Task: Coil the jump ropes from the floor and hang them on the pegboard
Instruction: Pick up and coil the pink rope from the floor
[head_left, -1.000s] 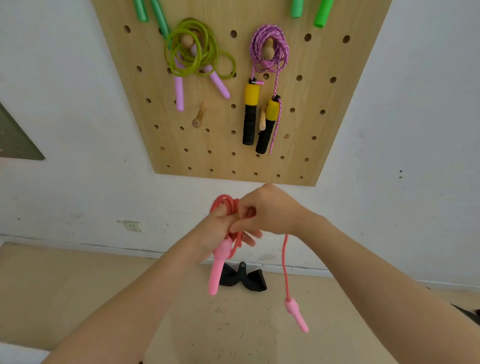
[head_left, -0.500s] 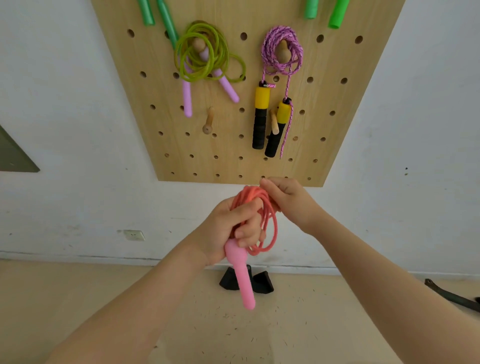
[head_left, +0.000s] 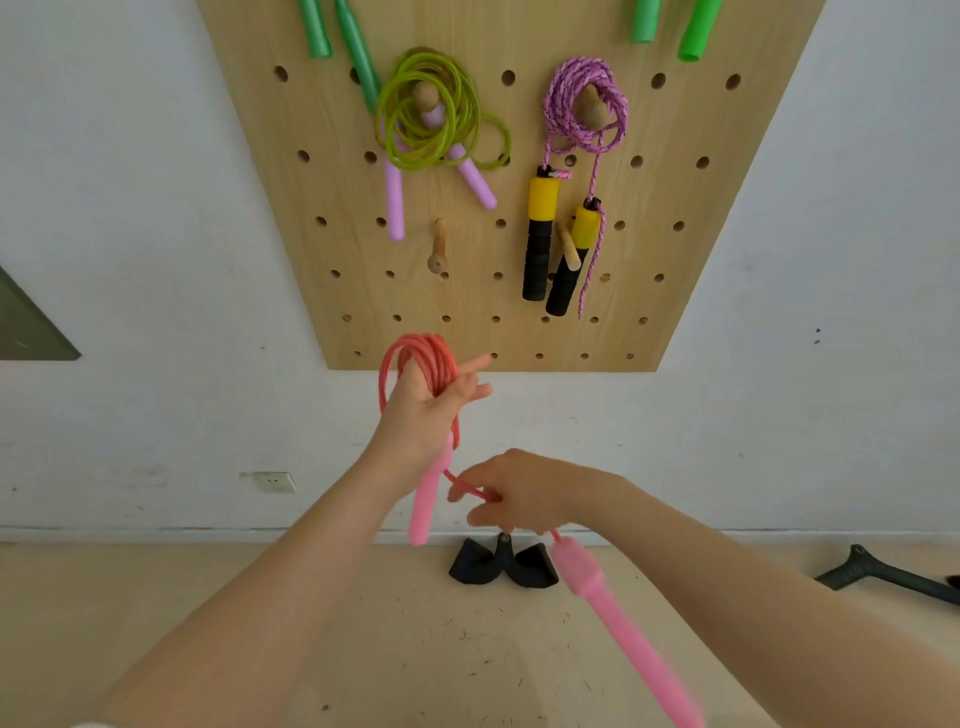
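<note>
Head view, left hand (head_left: 423, 410) holds coiled pink rope (head_left: 418, 358), right hand (head_left: 519, 493) pinches strand

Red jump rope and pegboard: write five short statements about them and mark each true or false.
1. The red jump rope is coiled around the left hand. True.
2. The right hand is empty. False: it pinches the rope's loose end, with a pink handle dangling below it.
3. Every wooden peg on the pegboard carries a rope. False: the lower left peg is bare.
4. The purple braided rope has yellow and black handles. True.
5. The red rope already hangs on the pegboard. False: both hands hold it below the board.
</note>
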